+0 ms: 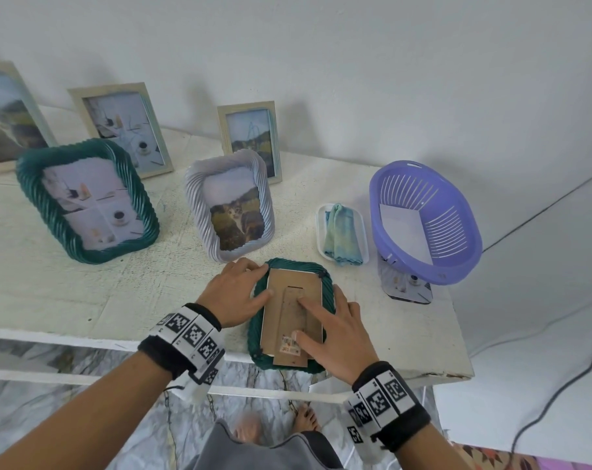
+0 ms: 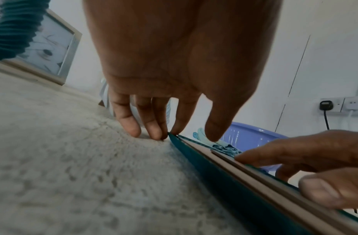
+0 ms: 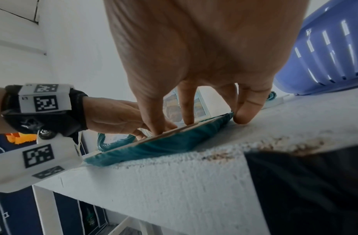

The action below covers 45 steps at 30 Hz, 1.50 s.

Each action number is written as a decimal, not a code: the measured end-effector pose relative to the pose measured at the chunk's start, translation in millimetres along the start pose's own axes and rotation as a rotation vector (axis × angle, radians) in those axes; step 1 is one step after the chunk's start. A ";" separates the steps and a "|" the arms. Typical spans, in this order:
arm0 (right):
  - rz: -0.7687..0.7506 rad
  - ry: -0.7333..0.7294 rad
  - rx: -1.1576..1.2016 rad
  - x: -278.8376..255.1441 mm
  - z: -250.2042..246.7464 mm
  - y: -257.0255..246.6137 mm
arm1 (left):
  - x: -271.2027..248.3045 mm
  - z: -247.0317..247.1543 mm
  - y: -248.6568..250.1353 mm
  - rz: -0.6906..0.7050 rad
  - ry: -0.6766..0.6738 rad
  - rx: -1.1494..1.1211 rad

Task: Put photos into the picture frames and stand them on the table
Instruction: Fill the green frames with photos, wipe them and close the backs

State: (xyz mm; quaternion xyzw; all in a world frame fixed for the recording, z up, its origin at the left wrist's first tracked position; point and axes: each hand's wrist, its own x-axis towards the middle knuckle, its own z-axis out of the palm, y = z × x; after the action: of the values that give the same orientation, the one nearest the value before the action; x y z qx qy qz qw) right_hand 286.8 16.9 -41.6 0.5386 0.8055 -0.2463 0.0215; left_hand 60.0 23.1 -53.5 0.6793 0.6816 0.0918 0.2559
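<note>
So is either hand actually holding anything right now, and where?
Nothing is gripped. Both hands press flat on the face-down dark green ribbed picture frame: left hand at its upper-left edge, right hand on the brown cardboard backing.

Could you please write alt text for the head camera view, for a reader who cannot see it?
Both hands, left hand and right hand, press on the cardboard back of a green frame lying face down near the table edge. Five filled frames stand behind, a purple basket at right.
</note>
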 end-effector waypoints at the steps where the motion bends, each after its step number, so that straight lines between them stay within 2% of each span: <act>1: 0.000 -0.002 0.010 -0.1 0.0 -0.4 | 0.6 -0.8 -0.4 0.003 -0.040 0.004; 4: 0.001 -0.012 0.032 -0.7 -1.3 -1.7 | 3.8 -3.3 -1.3 -0.034 -0.117 -0.122; 9: -0.008 -0.029 0.075 -0.9 -3.3 -3.0 | 7.2 -6.0 -4.6 -0.093 -0.133 -0.326; 16: -0.017 -0.032 0.071 0.3 -4.6 -3.1 | 5.8 -4.2 4.2 -0.113 -0.145 -0.189; 19: -0.014 -0.027 0.068 0.0 -5.0 -3.6 | 3.4 -7.5 -0.3 -0.084 -0.146 -0.243; 21: -0.007 -0.015 0.029 0.4 -4.0 -2.6 | -1.0 -7.9 -0.7 -0.068 -0.098 -0.347; 23: -0.015 0.012 -0.050 0.4 -1.7 -2.2 | -5.9 -4.2 1.4 -0.111 -0.005 -0.497; 27: -0.118 0.097 -0.184 -0.9 0.8 -11.2 | -14.7 -3.8 14.4 -0.356 0.073 -1.106; 28: -0.132 0.106 -0.171 -1.5 0.1 -15.9 | -17.3 -8.1 18.5 -0.403 0.075 -1.216; 30: -0.119 0.090 -0.073 -2.3 -5.6 -25.3 | -22.8 -18.8 25.6 -0.418 0.105 -1.291; 34: -0.005 0.075 0.293 -8.6 -27.7 -41.5 | -38.8 -38.9 47.1 -0.234 0.203 -1.297; 38: 0.012 0.117 0.747 -14.6 -45.9 -41.6 | -42.9 -41.9 60.5 0.022 0.147 -1.189; 41: 0.053 0.159 0.992 -16.3 -52.9 -31.1 | -32.2 -21.4 43.7 0.110 0.171 -0.809; 43: 0.072 0.168 1.096 -16.8 -51.3 -22.4 | -28.7 -3.8 24.8 0.116 0.164 -0.509; 45: 0.110 0.159 1.151 -13.7 -43.4 -12.5 | -28.7 11.6 5.7 0.118 0.150 -0.343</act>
State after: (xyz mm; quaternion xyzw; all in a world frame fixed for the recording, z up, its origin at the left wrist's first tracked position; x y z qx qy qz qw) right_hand 291.6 19.7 5.2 0.5214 0.5119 -0.6017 -0.3225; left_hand 69.0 -7.1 -54.2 0.6559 0.6322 0.2715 0.3106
